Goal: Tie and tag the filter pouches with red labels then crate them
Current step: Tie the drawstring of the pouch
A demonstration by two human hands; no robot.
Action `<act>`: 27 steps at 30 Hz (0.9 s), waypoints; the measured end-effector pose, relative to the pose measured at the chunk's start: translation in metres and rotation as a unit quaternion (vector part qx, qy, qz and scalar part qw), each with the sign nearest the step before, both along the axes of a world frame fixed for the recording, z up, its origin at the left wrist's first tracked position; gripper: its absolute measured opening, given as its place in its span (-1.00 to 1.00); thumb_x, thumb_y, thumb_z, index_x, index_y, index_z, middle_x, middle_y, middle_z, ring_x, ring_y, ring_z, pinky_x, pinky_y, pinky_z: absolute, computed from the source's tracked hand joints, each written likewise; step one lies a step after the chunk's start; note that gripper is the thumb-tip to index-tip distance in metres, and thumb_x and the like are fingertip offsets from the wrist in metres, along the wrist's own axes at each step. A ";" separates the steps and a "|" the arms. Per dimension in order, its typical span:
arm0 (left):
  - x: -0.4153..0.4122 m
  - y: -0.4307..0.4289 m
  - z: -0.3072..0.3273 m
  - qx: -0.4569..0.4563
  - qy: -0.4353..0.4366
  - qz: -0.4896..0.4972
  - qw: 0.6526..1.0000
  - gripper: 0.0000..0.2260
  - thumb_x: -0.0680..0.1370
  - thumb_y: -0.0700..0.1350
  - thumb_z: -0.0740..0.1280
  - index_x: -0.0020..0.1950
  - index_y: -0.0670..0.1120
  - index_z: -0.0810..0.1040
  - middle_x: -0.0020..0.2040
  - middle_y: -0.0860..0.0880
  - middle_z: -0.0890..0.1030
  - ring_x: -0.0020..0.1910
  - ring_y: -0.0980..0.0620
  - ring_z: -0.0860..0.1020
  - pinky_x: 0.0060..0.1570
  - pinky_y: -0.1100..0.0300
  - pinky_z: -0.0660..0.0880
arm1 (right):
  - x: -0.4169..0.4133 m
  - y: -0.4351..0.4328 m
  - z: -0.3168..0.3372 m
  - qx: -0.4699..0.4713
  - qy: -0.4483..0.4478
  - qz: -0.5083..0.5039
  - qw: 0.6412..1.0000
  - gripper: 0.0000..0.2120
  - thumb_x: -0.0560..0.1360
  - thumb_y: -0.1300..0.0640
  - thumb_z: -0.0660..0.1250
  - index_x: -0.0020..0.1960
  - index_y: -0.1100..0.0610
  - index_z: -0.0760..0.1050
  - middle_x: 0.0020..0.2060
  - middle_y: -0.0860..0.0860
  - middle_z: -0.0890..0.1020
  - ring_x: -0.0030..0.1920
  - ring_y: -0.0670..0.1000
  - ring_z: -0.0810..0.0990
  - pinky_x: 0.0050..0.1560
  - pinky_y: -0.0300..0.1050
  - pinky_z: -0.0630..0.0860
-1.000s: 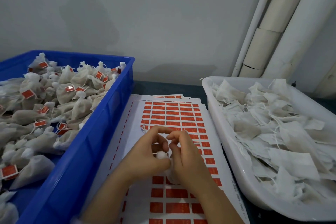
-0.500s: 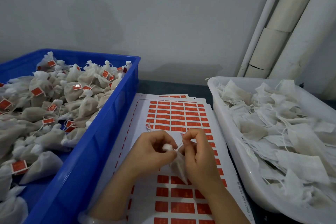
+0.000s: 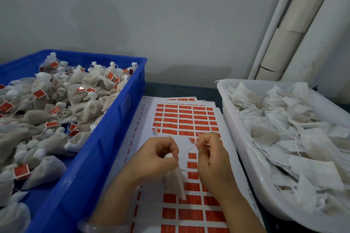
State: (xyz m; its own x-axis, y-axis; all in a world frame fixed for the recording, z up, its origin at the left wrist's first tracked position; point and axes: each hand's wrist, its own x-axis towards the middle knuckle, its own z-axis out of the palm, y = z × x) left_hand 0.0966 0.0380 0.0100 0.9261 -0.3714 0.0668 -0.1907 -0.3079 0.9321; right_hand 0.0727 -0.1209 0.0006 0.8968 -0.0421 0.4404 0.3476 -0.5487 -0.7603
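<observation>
Above the red-label sheet (image 3: pixel 181 119), the left hand (image 3: pixel 157 159) grips a white fabric pouch (image 3: pixel 175 181), neck half-hidden; the right hand (image 3: pixel 212 157) pinches its faint string (image 3: pixel 190 149).

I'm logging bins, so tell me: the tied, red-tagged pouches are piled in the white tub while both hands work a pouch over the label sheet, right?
Not quite. The head view shows the red-tagged pouches piled in the blue crate; the white tub holds untagged ones. The left hand and right hand do work a pouch over the label sheet.

Single head-mounted wide-angle view. Aimed forward and down, close above tabletop (image 3: pixel 176 89), facing grey wall (image 3: pixel 170 15) behind it.
</observation>
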 end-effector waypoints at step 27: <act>0.021 0.019 -0.011 0.065 0.071 0.249 0.964 -0.88 0.58 -0.10 0.23 -0.15 -0.06 0.45 -0.16 0.07 0.52 -0.21 0.15 0.49 -0.37 0.37 0.32 | 0.063 0.012 0.021 -0.076 0.141 -0.033 0.986 -0.85 0.56 0.01 0.22 0.08 -0.05 0.51 -0.02 -0.17 0.58 -0.14 -0.19 0.53 -0.09 -0.43 0.38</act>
